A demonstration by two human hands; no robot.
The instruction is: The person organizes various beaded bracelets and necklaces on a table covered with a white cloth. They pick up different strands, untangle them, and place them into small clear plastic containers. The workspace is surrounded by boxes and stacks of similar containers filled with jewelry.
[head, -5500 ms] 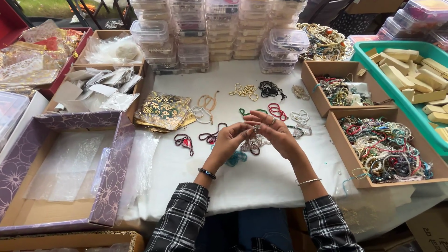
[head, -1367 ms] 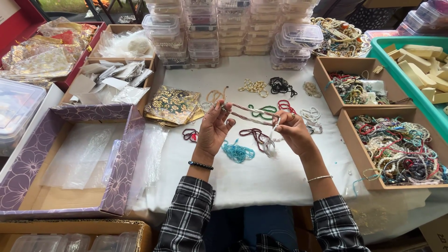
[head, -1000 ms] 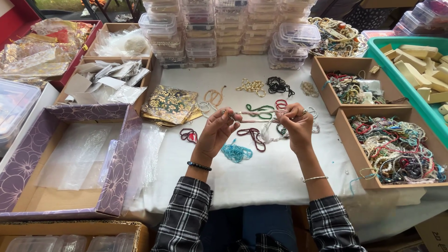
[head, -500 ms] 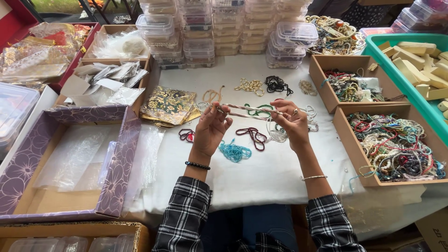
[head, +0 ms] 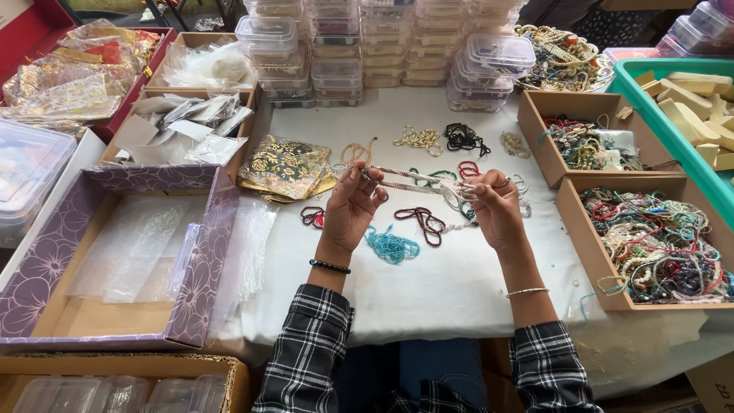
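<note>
Two hands, left (head: 350, 206) and right (head: 495, 208), pinch a pale bead strand (head: 417, 180) taut between them at frame centre, above the cloth (head: 428, 283): inspection step. Next calls for lowering it gently.

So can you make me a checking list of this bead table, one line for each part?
Surface: white cloth covers the table, creased at the front edge.
Job's things: pale bead string stretched level between both hands, above the cloth.
Clutter: small bead bunches on the cloth, among them a turquoise bunch and a dark red strand; gold patterned pouches.
Fingers: left hand and right hand each pinch one end of the string.
Cables: nothing seen.
Surroundings: purple flowered box, wooden trays of beads, stacked clear tubs, green crate.
</note>
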